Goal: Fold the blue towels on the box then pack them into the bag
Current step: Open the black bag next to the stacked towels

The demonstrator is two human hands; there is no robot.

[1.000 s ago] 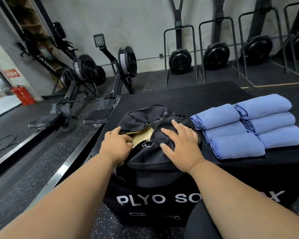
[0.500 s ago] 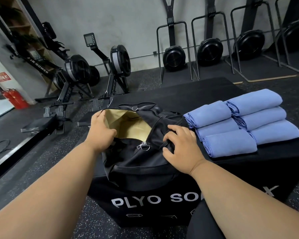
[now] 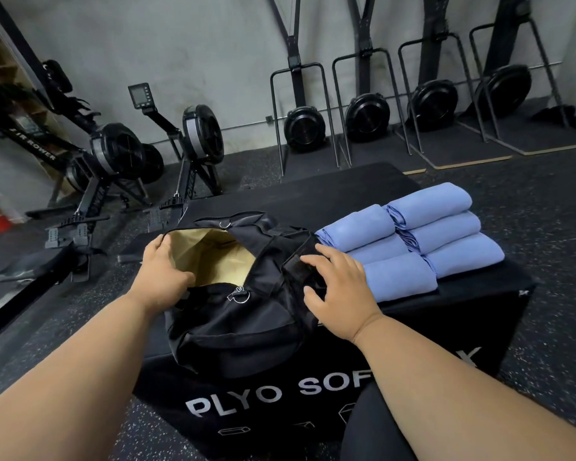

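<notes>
A: Location of bag point(image 3: 243, 314)?
B: Sat on top of the black box point(image 3: 346, 194), toward its near left corner. Black outside, tan lining point(image 3: 220, 257) exposed. Mouth unzipped and spread wide on the left half.

A: Left hand point(image 3: 165, 272)?
B: Placed at the left rim of the opening. Fingers curled over the edge, gripping the fabric and holding the mouth apart. Thumb on the near side of the rim.

A: Right hand point(image 3: 338, 287)?
B: Laid on the right end of the bag, over a black strap point(image 3: 296, 271). Fingers spread and mostly straight, pressing down on the fabric. Nothing held.

A: Position of towels point(image 3: 413, 247)?
B: Six blue towels, folded, arranged in two rows of three on the box, just to the right of the bag. Nearest left towel touching or almost touching the right hand; cannot tell which. None inside the bag.

A: Other hardware on the bag?
B: Metal ring point(image 3: 238, 297) seen at the near end of the zipper, another ring point(image 3: 225, 224) at the far side.

A: Surroundings?
B: Rowing machines point(image 3: 113, 161) on the floor to the left. Upright machines point(image 3: 303, 128) stored against the far wall. White lettering point(image 3: 273, 390) printed on the front face of the box, partly covered by the right forearm.
</notes>
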